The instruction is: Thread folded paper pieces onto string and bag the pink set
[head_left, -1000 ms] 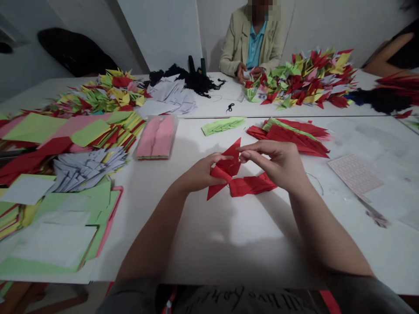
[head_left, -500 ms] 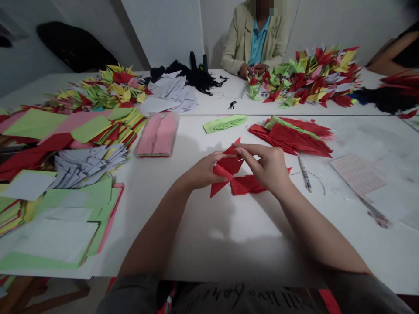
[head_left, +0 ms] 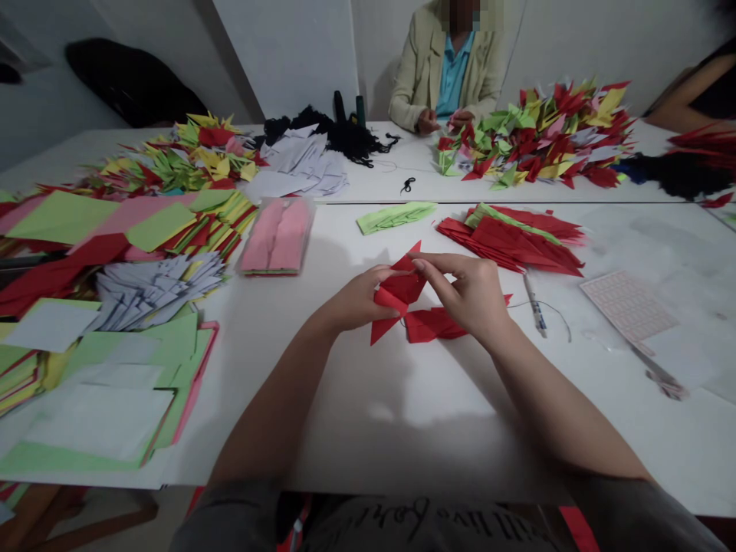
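A red folded paper crane (head_left: 405, 289) with pointed ends is held up between my two hands, just above the white table. My left hand (head_left: 365, 295) grips its left side, thumb in front and fingers behind. My right hand (head_left: 474, 291) pinches its upper right edge between thumb and forefinger; whether a thread is in that pinch cannot be made out. Below the right hand lies more red folded paper (head_left: 428, 325), partly covered by that hand. A dark thread (head_left: 555, 308) curves out on the table to its right.
Stacks of red folded paper (head_left: 517, 241), green folded paper (head_left: 396, 218) and a packet of pink paper (head_left: 277, 238) lie beyond my hands. A pen (head_left: 536, 307) and scissors (head_left: 667, 383) are at right. Coloured sheets (head_left: 103, 414) cover the left. Across, a person (head_left: 448, 69) sits by piled paper cranes (head_left: 552, 138).
My hands and the red paper stay almost in place, with only a slight shift of the paper's points. Across the table, the other person's hands have moved apart.
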The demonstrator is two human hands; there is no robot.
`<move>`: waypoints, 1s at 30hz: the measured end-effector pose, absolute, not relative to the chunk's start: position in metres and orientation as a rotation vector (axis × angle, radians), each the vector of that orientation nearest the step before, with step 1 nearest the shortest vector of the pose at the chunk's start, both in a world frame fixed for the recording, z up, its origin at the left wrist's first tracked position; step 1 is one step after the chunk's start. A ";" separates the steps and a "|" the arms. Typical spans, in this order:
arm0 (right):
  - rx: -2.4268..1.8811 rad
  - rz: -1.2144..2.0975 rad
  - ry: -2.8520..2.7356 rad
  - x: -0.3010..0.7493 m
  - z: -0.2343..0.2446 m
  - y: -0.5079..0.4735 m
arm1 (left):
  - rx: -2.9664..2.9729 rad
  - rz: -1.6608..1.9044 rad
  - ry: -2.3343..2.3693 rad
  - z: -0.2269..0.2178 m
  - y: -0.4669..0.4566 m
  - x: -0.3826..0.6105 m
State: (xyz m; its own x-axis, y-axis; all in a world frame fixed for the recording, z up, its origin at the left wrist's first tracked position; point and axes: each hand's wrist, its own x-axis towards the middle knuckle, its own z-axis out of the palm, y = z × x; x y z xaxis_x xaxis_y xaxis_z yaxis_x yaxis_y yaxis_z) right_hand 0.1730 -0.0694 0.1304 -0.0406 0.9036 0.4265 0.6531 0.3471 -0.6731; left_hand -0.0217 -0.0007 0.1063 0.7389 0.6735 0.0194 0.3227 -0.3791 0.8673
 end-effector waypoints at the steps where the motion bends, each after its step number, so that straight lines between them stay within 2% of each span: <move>1: -1.382 0.376 -1.768 0.173 0.130 -0.069 | 1.987 0.468 0.763 0.106 -0.001 -0.022; 6: -1.426 0.482 -1.770 0.179 0.129 -0.065 | 1.970 0.502 0.821 0.107 -0.002 -0.020; 15: -1.285 1.110 -1.566 0.194 0.121 -0.049 | 1.585 0.389 0.894 0.111 -0.007 -0.020; 30: -1.156 1.236 -1.386 0.196 0.124 -0.046 | 1.642 0.344 0.892 0.123 -0.007 -0.026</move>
